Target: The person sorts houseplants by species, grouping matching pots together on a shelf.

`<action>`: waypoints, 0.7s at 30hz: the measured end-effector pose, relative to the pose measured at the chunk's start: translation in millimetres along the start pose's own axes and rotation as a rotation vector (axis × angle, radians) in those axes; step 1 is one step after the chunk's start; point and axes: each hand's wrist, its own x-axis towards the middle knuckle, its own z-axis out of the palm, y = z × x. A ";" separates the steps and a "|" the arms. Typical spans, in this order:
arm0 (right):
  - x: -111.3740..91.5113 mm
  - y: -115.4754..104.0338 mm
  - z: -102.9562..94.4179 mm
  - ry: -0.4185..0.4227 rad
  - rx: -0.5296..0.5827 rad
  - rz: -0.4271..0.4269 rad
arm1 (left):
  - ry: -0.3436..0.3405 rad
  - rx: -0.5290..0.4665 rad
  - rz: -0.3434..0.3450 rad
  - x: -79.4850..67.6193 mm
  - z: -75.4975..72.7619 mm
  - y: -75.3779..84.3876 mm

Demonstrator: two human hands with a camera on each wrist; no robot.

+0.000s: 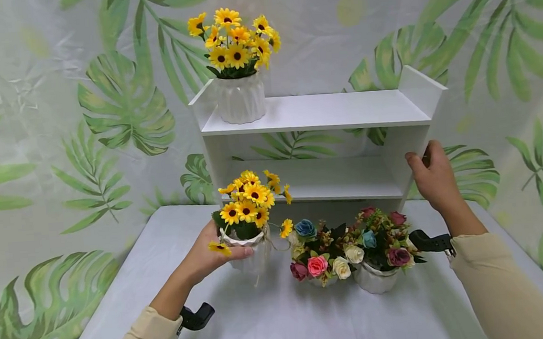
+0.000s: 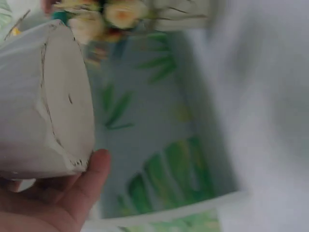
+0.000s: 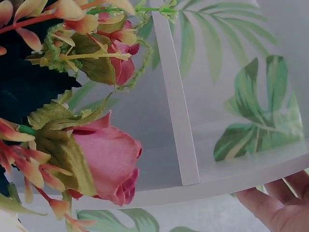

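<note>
Pinched between thumb and fingers of the left hand, lifted over the worktop: white pot of yellow flowers. Just right, on the worktop: two pots of mixed roses. Farther back: right hand, with loosely bent fingers touching the white shelf's outer right side. On its top board, at left: second yellow-flowered pot. Behind: leaf-print backdrop.

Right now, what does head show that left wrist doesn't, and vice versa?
Head only: the upper sunflower pot standing on the shelf's top board, and both beige sleeves.

Left wrist only: the underside of the held pot, pale, with a small dark mark near its middle.

Both: the left hand holding that pot, part of the shelf, the leafy backdrop, and roses, though left wrist catches just some, blurred.
</note>
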 end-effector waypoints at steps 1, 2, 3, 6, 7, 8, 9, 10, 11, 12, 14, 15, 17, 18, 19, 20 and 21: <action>-0.1 -0.3 0.4 -0.002 0.001 -0.002 | 0.006 0.003 0.003 -0.5 -1.0 6.7; -0.1 -0.6 0.7 -0.003 0.001 -0.003 | 0.009 0.014 0.008 -0.7 -1.7 13.5; -0.2 -0.8 0.9 -0.001 0.001 -0.004 | 0.010 0.030 0.013 -0.2 -2.1 19.8; -0.6 -0.9 0.3 0.012 -0.010 -0.002 | 0.000 0.081 0.032 5.9 -2.0 39.0; -0.5 -0.4 -0.4 0.018 -0.016 -0.001 | -0.004 0.100 0.041 9.5 -1.3 45.2; -0.4 0.0 -1.3 0.025 -0.021 0.001 | -0.013 0.116 0.053 13.4 -0.7 51.7; -0.3 0.4 -2.2 0.029 -0.022 0.001 | -0.023 0.120 0.065 17.2 -0.2 58.7; -0.2 0.6 -2.9 0.030 -0.023 0.000 | -0.032 0.123 0.082 20.7 -0.1 65.8; -0.1 0.7 -3.5 0.028 -0.025 -0.002 | -0.033 0.132 0.096 23.4 -0.2 73.0; 0.1 0.6 -3.9 0.026 -0.023 -0.004 | -0.032 0.139 0.109 25.9 -0.6 80.2; 0.3 0.2 -4.1 0.021 -0.020 -0.004 | -0.023 0.151 0.144 30.0 -1.9 94.6; 0.4 0.0 -3.9 0.017 -0.020 -0.006 | -0.015 0.159 0.158 31.6 -3.1 101.3; 0.3 -0.5 -3.1 0.013 -0.020 -0.011 | 0.009 0.178 0.176 34.0 -6.1 113.8; 0.2 -0.6 -2.4 0.012 -0.020 -0.013 | 0.021 0.182 0.187 34.9 -7.9 119.6; 0.2 -0.6 -1.6 0.009 -0.020 -0.016 | 0.032 0.180 0.201 35.9 -9.6 125.1; 0.2 -0.6 -0.6 0.009 -0.021 -0.021 | 0.040 0.168 0.214 36.7 -11.7 130.1; 0.3 -0.7 0.3 0.008 -0.023 -0.025 | 0.050 0.151 0.221 37.1 -14.0 135.0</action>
